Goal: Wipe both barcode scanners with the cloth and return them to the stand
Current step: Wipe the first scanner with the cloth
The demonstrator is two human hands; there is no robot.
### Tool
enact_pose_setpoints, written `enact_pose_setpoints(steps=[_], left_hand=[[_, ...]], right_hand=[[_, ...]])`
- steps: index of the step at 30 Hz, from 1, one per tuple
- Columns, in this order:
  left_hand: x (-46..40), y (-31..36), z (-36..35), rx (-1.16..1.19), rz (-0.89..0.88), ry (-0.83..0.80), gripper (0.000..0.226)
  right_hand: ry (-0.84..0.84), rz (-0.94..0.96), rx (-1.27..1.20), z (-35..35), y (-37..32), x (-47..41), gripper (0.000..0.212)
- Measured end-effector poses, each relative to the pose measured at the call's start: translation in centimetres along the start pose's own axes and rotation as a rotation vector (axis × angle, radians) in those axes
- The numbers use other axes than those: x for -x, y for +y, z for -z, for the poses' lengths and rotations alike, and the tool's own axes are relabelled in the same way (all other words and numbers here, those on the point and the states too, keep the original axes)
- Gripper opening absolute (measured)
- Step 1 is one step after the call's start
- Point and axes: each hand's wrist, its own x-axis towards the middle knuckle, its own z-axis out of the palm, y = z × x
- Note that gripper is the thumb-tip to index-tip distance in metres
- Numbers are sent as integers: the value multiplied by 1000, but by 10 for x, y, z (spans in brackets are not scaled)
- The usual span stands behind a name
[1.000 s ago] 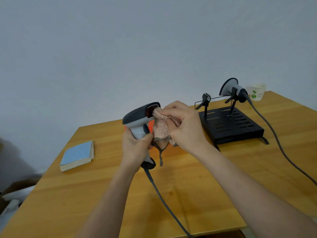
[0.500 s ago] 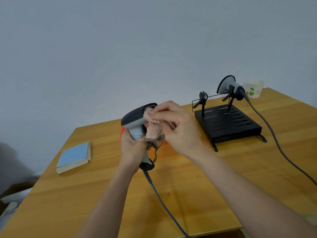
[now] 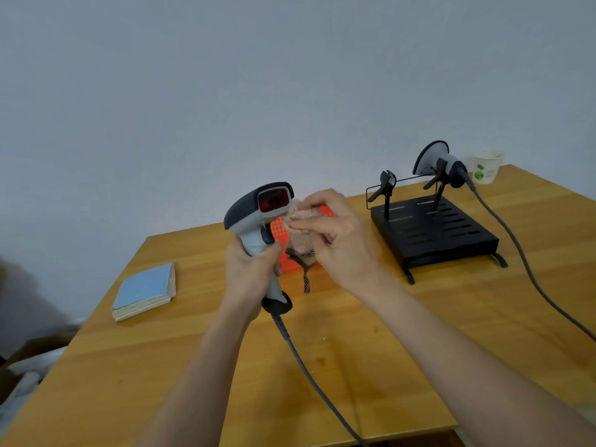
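My left hand (image 3: 254, 272) grips the handle of a grey and black barcode scanner (image 3: 258, 217), held upright above the table with its red window facing me. My right hand (image 3: 335, 240) pinches a pink cloth (image 3: 301, 230) just right of the scanner's head; a checked strap hangs from the cloth. A second scanner (image 3: 435, 161) sits in the right clip of the black stand (image 3: 432, 233). The stand's left clip (image 3: 385, 183) holds nothing. The held scanner's cable (image 3: 309, 375) runs down toward me.
A blue booklet (image 3: 145, 290) lies at the table's left. A paper cup (image 3: 487, 167) stands behind the stand near the wall. The second scanner's cable (image 3: 529, 269) trails off the right edge. An orange grid sheet (image 3: 283, 240) lies behind my hands.
The cloth has come off the scanner's window, which now shows bare red glass. My right hand has shifted slightly right and down with the cloth.
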Motion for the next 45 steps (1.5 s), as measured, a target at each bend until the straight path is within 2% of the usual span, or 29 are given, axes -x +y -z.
enact_pose_setpoints(steps=[2, 4, 8, 12, 16, 26, 28, 30, 32, 34, 37, 39, 43, 45], left_hand=[[0, 0, 5, -15, -4, 2, 19], [-1, 0, 6, -17, 2, -6, 17], [-3, -5, 9, -38, 10, 13, 15], [0, -7, 3, 32, -2, -46, 23], [3, -10, 0, 89, -2, -73, 24], [5, -12, 3, 130, 11, -31, 17], [5, -12, 4, 106, 16, -1, 9], [4, -13, 5, 88, 27, 23, 11], [4, -13, 6, 65, 39, 37, 14], [4, -14, 7, 45, 53, 56, 14], [5, -15, 8, 29, 47, 79, 14], [7, -15, 10, 19, 31, 88, 14], [5, -10, 14, 82, 20, 125, 17], [1, -4, 16, 101, 18, 114, 17]], right_hand=[[16, -75, 9, 2, 5, 3, 19], [104, -125, 29, 4, 4, 2, 21], [221, -48, 4, 5, -16, -13, 29], [122, 138, -49, -11, -27, -14, 25], [67, 155, 23, -25, -23, -13, 27], [2, -74, 0, -30, -27, -13, 38], [-25, -128, -7, -30, -26, -13, 33], [-53, -256, -113, -28, -26, -16, 23], [-82, -345, -155, -27, -26, -18, 22], [-118, -371, -101, -28, -22, -16, 19], [-77, -218, 92, -27, -22, -15, 27], [-41, -123, 136, -22, -23, -17, 31], [-128, -149, 83, -13, -18, -11, 30], [-92, -197, 74, -13, -14, -3, 29]])
